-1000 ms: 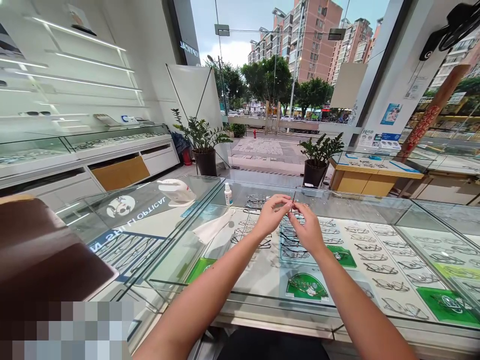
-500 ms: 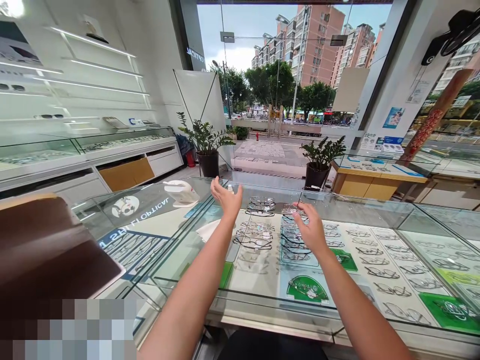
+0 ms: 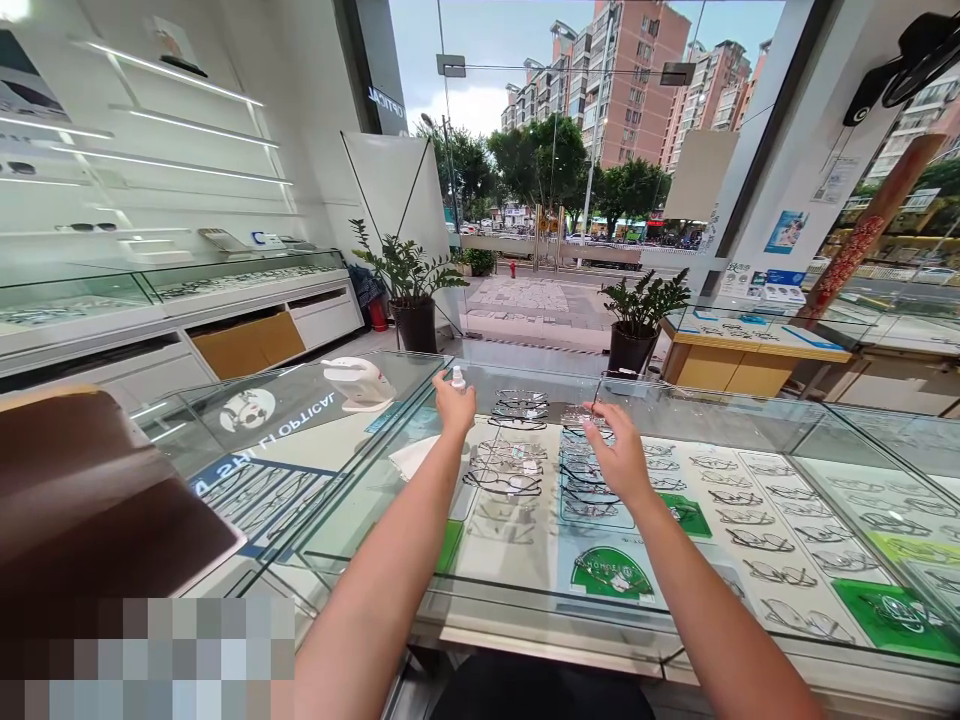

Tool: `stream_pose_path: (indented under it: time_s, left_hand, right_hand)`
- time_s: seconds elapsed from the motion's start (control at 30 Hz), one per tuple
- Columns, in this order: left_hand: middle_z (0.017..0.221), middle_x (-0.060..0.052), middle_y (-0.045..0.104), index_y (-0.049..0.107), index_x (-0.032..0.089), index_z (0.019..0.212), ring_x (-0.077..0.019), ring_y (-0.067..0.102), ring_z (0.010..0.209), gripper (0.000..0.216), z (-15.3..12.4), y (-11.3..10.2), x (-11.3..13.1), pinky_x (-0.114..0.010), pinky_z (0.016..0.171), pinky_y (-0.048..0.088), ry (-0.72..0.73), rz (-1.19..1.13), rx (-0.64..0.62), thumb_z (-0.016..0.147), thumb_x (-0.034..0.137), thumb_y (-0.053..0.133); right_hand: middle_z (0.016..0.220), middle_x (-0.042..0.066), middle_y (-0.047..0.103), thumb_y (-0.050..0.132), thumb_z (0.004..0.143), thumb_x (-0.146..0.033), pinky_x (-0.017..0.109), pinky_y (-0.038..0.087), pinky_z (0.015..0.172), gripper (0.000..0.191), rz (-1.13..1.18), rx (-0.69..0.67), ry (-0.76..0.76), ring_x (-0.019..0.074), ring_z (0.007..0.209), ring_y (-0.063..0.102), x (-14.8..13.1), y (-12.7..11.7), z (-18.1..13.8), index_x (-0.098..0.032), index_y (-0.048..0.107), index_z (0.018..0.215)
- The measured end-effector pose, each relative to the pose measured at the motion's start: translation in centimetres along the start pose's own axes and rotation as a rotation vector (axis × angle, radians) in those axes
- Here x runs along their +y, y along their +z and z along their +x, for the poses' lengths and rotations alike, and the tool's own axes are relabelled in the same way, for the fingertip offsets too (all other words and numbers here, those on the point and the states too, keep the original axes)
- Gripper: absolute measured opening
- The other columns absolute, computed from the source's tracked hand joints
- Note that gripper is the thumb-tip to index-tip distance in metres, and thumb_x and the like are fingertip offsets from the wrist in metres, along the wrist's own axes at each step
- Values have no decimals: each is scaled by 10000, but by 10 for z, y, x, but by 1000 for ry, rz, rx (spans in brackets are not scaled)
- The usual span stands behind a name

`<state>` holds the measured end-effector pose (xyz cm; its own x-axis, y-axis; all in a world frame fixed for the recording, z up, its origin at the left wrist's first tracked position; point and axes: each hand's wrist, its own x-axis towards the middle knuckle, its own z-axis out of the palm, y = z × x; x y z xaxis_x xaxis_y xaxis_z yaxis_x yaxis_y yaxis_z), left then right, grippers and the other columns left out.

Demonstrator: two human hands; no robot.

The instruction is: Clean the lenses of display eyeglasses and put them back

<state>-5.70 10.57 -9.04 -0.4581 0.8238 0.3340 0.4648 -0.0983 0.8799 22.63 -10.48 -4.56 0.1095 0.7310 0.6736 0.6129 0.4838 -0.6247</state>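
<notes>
My left hand (image 3: 454,408) is wrapped round a small white spray bottle (image 3: 457,378) standing at the far side of the glass counter; its nozzle shows above my fingers. My right hand (image 3: 616,450) pinches a pair of eyeglasses (image 3: 597,392) by the frame, with one thin temple pointing up. The rest of that pair is partly hidden by my fingers and blends with the rows behind. Between my hands, several eyeglasses (image 3: 501,482) lie in a column on the counter. A white cloth (image 3: 411,458) rests just left of my left forearm.
The glass display counter (image 3: 480,600) holds more rows of eyeglasses (image 3: 763,540) at right. A white device (image 3: 357,384) stands on the left counter. A brown flat object (image 3: 112,490) juts in at left. Potted plants (image 3: 414,290) stand beyond, before the glass door.
My left hand has gone from open fingers around the spray bottle to closed on it. The right hand stays nearly in place with the eyeglasses. The view has shifted slightly.
</notes>
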Motion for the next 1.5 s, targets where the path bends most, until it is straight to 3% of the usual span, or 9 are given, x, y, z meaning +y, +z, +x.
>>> stream_pose_path:
  time_s: [0.3, 0.5, 0.63, 0.7, 0.77, 0.9, 1.13, 1.33, 1.5]
  left_hand:
    - [1069, -127, 668, 550, 211, 1037, -329, 629, 1093, 185, -3, -3, 2, -467, 1008, 459, -37, -33, -67, 869, 197, 626]
    - [945, -50, 612, 541, 240, 1040, -247, 613, 940, 156, -17, -12, 50, -372, 893, 503, 62, -216, -132, 904, 309, 572]
    - [773, -26, 554, 543, 233, 826, -169, 547, 675, 476, -47, -20, 97, -281, 598, 472, 119, -418, -369, 927, 690, 455]
    - [674, -14, 469, 507, 223, 709, -145, 467, 589, 641, -66, -26, 116, -253, 506, 380, 65, -728, -656, 872, 838, 425]
    - [611, -2, 399, 480, 222, 640, -139, 421, 552, 712, -83, -32, 129, -247, 470, 316, 27, -875, -852, 825, 908, 423]
    - [540, -2, 350, 458, 230, 563, -142, 371, 500, 785, -101, -36, 137, -263, 440, 264, -12, -910, -1002, 779, 978, 362]
    - [516, 12, 346, 470, 216, 560, -110, 312, 462, 736, -105, -22, 128, -238, 421, 205, -3, -832, -1007, 779, 918, 451]
    - [535, 7, 429, 522, 190, 598, -111, 390, 473, 668, -111, -19, 123, -257, 459, 291, 124, -775, -1006, 848, 806, 457]
    - [518, 12, 435, 520, 184, 596, -103, 381, 459, 611, -114, -15, 123, -272, 493, 281, 210, -740, -979, 862, 732, 482]
  right_hand:
    - [1267, 110, 704, 537, 1034, -428, 484, 483, 1080, 334, 14, -15, 12, 287, 1219, 620, -4, -1, 0, -257, 691, 1276]
    - [1257, 115, 696, 559, 1017, -428, 484, 511, 1069, 313, 75, -22, 17, 284, 1200, 633, -4, -2, 0, -248, 698, 1231]
    - [1177, 108, 689, 582, 991, -443, 443, 564, 1006, 291, 186, -75, 44, 259, 1068, 674, -15, -2, 11, -242, 714, 1155]
    - [1145, 99, 693, 586, 982, -457, 430, 575, 983, 278, 233, -104, 64, 256, 1042, 686, -25, -1, 20, -244, 720, 1101]
    - [1143, 91, 699, 585, 977, -466, 420, 578, 963, 268, 292, -139, 84, 254, 1023, 698, -34, 1, 28, -246, 718, 1054]
    - [1136, 74, 706, 598, 965, -468, 411, 559, 954, 259, 461, -207, 147, 242, 985, 717, -40, 9, 35, -235, 701, 1013]
    - [1028, 36, 732, 638, 946, -460, 377, 514, 939, 239, 627, -272, 209, 217, 950, 694, -29, 16, 23, -234, 708, 976]
    - [1026, 44, 752, 622, 957, -468, 327, 457, 775, 254, 663, -332, 233, 215, 942, 703, -31, 19, 19, -234, 716, 984]
    - [1024, 47, 755, 621, 952, -456, 325, 438, 764, 251, 679, -353, 235, 216, 949, 709, -34, 22, 17, -228, 723, 981]
